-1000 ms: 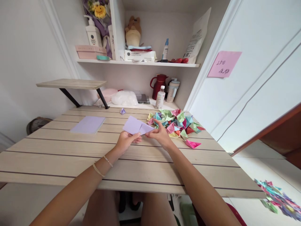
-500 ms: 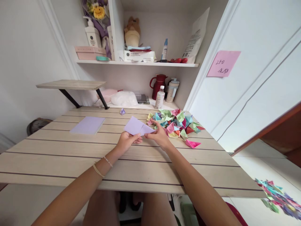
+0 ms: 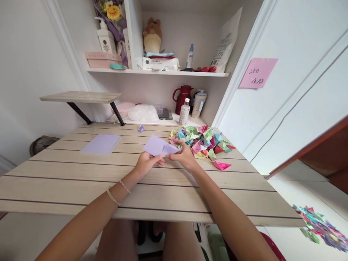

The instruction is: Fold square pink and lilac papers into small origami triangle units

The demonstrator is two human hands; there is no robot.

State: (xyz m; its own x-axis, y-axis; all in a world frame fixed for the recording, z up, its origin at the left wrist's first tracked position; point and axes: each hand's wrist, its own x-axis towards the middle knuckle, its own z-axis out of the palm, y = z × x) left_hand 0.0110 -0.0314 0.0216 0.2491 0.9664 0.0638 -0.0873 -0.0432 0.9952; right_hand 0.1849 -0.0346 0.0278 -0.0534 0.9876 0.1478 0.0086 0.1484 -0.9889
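A sheet of lilac paper (image 3: 153,145), partly folded, is held just above the table between both hands. My left hand (image 3: 148,161) pinches its lower edge, thumb on top and fingers beneath. At the right corner, my right hand (image 3: 185,156) grips the paper between thumb and fingers, with the index finger raised behind it. The right part of the paper bends upward along a crease. Close behind my right hand lies a heap of small folded paper boats (image 3: 208,139) in several colours. A single pink paper boat (image 3: 222,165) sits nearer to me.
A stack of lilac paper (image 3: 100,144) lies on the left of the slatted table (image 3: 168,197). A small purple folded piece (image 3: 141,128) rests at the back. Behind stand a bottle (image 3: 184,113), a red jug (image 3: 184,98) and a small raised shelf (image 3: 81,96). More folded paper (image 3: 320,226) lies on the floor.
The right part of the lilac paper lifts and curves a little more at the crease. Both hands keep their hold in nearly the same place.
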